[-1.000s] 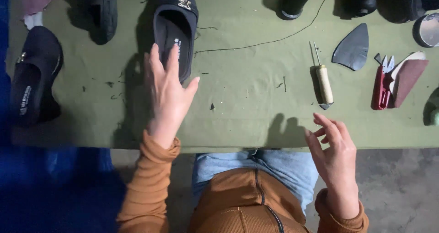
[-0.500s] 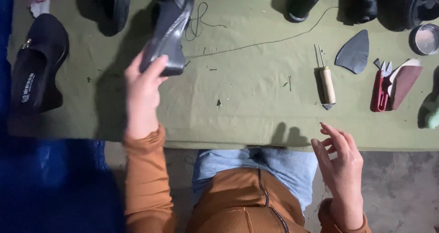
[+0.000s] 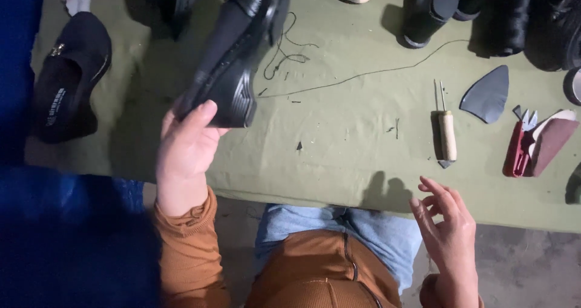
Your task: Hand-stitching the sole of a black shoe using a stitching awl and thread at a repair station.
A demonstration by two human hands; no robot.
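My left hand (image 3: 184, 147) grips the heel end of a black shoe (image 3: 233, 57) and holds it lifted above the green cloth-covered table (image 3: 339, 138), sole side turned toward me. My right hand (image 3: 448, 232) hovers empty near the table's front edge, fingers spread, below a wooden-handled awl (image 3: 446, 132). A dark thread (image 3: 363, 72) trails across the cloth from the shoe area toward the back right.
Another black shoe (image 3: 69, 78) lies at the left. Red snips (image 3: 519, 144), a maroon piece (image 3: 551, 141) and a grey leather cutout (image 3: 487, 96) sit at the right. More dark footwear (image 3: 478, 8) lines the back edge. Blue fabric (image 3: 66, 235) fills the lower left.
My left hand went from resting on the shoe to gripping it, then lifted it and tilted its sole toward me. My right hand stayed near the front edge.
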